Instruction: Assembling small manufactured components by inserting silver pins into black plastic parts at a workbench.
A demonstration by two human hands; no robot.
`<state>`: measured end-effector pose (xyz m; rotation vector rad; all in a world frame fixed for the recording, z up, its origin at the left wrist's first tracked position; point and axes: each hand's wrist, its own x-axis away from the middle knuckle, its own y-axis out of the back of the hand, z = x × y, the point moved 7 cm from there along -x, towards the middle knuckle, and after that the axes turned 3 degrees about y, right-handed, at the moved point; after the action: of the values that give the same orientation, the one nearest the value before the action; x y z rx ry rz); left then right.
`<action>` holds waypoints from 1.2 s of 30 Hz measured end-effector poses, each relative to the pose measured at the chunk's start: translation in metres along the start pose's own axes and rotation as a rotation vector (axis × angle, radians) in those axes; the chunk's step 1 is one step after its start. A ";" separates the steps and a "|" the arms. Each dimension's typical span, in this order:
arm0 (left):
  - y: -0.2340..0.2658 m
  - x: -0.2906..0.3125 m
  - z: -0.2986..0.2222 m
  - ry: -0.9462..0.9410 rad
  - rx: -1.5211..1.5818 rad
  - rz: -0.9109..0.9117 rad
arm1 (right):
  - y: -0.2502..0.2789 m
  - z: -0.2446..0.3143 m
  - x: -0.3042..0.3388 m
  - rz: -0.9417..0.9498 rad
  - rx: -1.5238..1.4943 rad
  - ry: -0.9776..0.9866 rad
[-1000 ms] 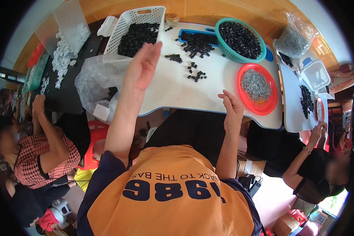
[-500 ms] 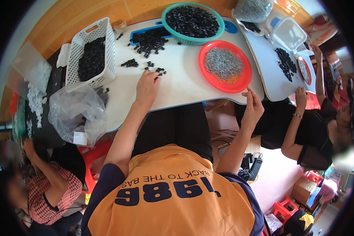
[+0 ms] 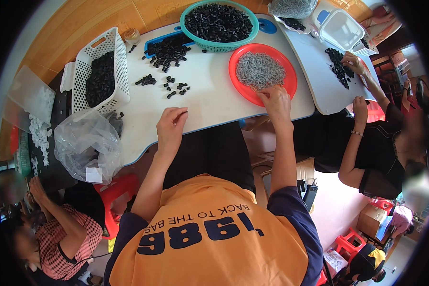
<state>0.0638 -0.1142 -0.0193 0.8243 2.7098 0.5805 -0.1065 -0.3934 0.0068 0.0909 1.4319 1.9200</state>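
- Basket (image 3: 122,78): left side of table (image 3: 214,88); pieces (image 3: 100,78) inside.
- Bag (image 3: 88,143): before basket, at table's left front.
- Jar (image 3: 131,35): right of basket's far end.
- Tray (image 3: 158,44): right of jar; pieces heaped on and before it.
- Colander (image 3: 224,48): back, right of tray; pieces inside.
- Plate (image 3: 291,86): before colander, to its right; fittings (image 3: 259,68) inside.
- Right hand (image 3: 277,102): at plate's near rim.
- Left hand (image 3: 171,128): table's front edge, left of plate.
- Second table (image 3: 319,78): right of first; tub (image 3: 341,29) at back.

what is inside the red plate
The red plate holds small grey pieces; the right hand hides part of its near edge, and the pieces cover most of its bottom.
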 end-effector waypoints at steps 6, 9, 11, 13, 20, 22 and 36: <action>-0.010 0.025 0.004 0.347 0.623 0.124 | -0.004 0.012 -0.007 0.063 0.043 0.016; -0.002 0.030 -0.008 0.313 0.642 0.115 | 0.007 0.027 -0.008 0.022 0.027 0.036; 0.001 0.031 -0.015 0.292 0.643 0.141 | 0.015 0.033 -0.006 -0.023 -0.039 0.034; 0.004 0.032 -0.019 0.285 0.679 0.102 | 0.014 0.027 -0.006 0.001 -0.008 -0.035; 0.006 0.041 -0.014 0.316 0.686 0.127 | 0.001 0.010 -0.003 0.083 0.027 -0.073; 0.007 0.045 -0.011 0.311 0.675 0.125 | -0.002 0.010 -0.003 0.083 0.032 -0.074; 0.009 0.055 -0.001 0.331 0.657 0.154 | 0.008 0.028 -0.005 0.060 -0.051 -0.050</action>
<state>0.0230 -0.0761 -0.0212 1.1778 3.2074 -0.2008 -0.0940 -0.3748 0.0262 0.1575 1.3605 1.9877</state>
